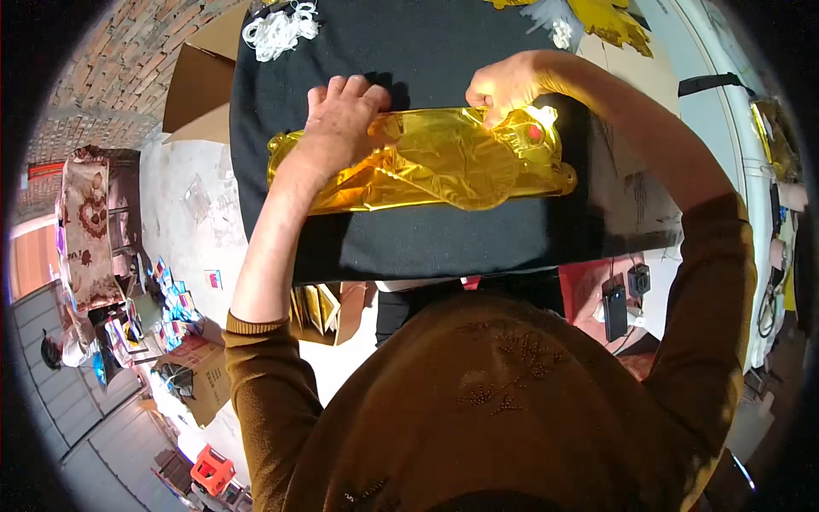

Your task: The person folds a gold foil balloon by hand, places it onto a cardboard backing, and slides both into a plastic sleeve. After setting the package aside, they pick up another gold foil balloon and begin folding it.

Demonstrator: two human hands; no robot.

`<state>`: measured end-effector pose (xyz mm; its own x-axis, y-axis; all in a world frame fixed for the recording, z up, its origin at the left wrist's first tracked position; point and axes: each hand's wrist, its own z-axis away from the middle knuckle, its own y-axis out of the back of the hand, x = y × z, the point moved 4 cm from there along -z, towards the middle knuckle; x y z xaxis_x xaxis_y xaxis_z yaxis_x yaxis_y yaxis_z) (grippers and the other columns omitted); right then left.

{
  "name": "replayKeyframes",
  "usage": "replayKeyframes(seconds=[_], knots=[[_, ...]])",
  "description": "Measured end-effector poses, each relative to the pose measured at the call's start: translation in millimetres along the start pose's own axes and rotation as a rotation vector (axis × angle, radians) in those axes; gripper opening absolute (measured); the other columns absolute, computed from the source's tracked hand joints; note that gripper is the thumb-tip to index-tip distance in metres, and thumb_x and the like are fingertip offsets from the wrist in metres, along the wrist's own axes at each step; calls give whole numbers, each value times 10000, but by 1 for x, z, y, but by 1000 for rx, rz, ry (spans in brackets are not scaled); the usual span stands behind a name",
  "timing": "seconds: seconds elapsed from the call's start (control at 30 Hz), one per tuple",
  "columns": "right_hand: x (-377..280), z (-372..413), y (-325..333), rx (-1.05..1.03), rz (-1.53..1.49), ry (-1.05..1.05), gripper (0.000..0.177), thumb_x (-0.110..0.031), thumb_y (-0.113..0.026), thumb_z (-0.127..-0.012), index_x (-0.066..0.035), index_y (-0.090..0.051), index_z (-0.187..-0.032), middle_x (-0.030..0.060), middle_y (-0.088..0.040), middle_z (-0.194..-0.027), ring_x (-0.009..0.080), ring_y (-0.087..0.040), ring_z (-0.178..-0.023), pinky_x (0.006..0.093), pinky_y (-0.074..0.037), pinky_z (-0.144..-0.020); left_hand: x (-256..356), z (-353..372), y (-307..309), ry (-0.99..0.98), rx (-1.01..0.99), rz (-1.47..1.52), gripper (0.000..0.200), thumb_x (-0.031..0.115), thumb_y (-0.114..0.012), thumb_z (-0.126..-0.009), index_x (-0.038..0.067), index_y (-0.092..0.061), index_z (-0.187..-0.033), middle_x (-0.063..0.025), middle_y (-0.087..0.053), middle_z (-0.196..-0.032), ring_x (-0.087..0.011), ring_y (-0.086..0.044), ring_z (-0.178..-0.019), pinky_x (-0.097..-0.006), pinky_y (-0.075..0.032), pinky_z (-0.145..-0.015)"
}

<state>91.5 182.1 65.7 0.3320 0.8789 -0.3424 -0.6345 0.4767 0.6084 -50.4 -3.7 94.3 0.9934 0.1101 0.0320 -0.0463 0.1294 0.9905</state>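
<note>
A flat, shiny gold foil balloon (444, 162), folded into a long strip with rounded tabs at its ends, lies across the black cloth. Near its right end a small red spot shows. My left hand (337, 124) is over the left part of the strip, fingers bent at the far edge and thumb on the foil, gripping it. With its fingers closed, my right hand (510, 85) pinches the far edge towards the right end. The fingertips of both hands are partly hidden.
The black-covered table (409, 243) has a bundle of white cords (281, 32) at its far left. More gold foil (610, 26) lies at the far right. An open cardboard box (200, 90) stands left of the table; another box with gold pieces (328, 311) sits below its near edge.
</note>
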Motion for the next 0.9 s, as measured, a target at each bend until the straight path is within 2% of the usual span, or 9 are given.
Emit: replayKeyframes(seconds=[0.07, 0.13, 0.23, 0.33, 0.43, 0.53, 0.57, 0.77, 0.9], knots=[[4, 5, -9, 139, 102, 61, 355, -309, -797, -851, -29, -614, -969, 110, -593, -843, 283, -597, -843, 413, -485, -758, 14, 18, -5, -152, 298, 73, 595, 307, -847, -816, 175, -623, -1351, -93, -546, -1378, -313, -469, -1332, -471, -353, -1109], [-2, 27, -12, 303, 180, 37, 367, -283, -818, -817, -37, -627, -1010, 126, -641, -994, 320, -616, -943, 419, -500, -800, 34, 35, -1, -226, 322, 229, 583, 168, -821, -819, 121, -605, -1358, -126, -534, -1397, -317, -453, -1356, -477, -335, -1156], [-20, 72, -31, 896, 386, 134, 431, -262, -830, -777, -33, -640, -1089, 134, -640, -1084, 335, -620, -995, 453, -502, -827, 51, 56, -10, -307, 345, 357, 569, 134, -807, -797, 106, -610, -1330, -142, -511, -1446, -339, -415, -1427, -478, -364, -1164], [-37, 93, -63, 1047, 239, 541, 497, -239, -830, -750, -29, -644, -1160, 129, -633, -1161, 340, -605, -1104, 462, -490, -916, 58, 68, -20, -309, 336, 439, 651, 135, -832, -775, 127, -592, -1380, -128, -524, -1469, -341, -416, -1456, -489, -359, -1175], [-64, 104, -100, 1026, 233, 476, 604, -266, -859, -731, -69, -643, -1260, 97, -614, -1198, 323, -573, -1141, 457, -463, -943, 63, 72, -27, -334, 347, 473, 640, 136, -841, -763, 97, -609, -1358, -134, -539, -1445, -345, -463, -1402, -482, -374, -1154], [-67, 92, -129, 1030, 127, 423, 538, -247, -856, -740, -71, -660, -1209, 86, -597, -1236, 300, -527, -1221, 454, -412, -1016, 69, 72, -34, -347, 370, 464, 593, 152, -848, -766, 65, -632, -1311, -137, -562, -1408, -340, -497, -1347, -463, -399, -1122], [-67, 90, -132, 1081, 99, 415, 429, -207, -834, -776, -74, -680, -1154, 74, -619, -1192, 291, -551, -1192, 463, -427, -1003, 71, 71, -37, -349, 369, 461, 576, 156, -845, -773, 61, -636, -1302, -136, -570, -1398, -340, -508, -1331, -458, -406, -1112], [-69, 93, -136, 1170, 24, 425, 154, -98, -769, -849, -55, -723, -990, 59, -654, -1066, 251, -609, -1044, 421, -488, -937, 76, 69, -42, -299, 383, 505, 393, 176, -813, -825, 47, -694, -1176, -124, -621, -1278, -326, -561, -1215, -440, -436, -1044], [-69, 99, -123, 1216, -109, 380, 124, -56, -758, -849, -37, -724, -967, 73, -636, -1021, 267, -604, -983, 391, -510, -875, 76, 66, -35, -278, 447, 517, 310, 159, -797, -847, 45, -717, -1123, -130, -644, -1225, -328, -584, -1168, -440, -448, -1000]])
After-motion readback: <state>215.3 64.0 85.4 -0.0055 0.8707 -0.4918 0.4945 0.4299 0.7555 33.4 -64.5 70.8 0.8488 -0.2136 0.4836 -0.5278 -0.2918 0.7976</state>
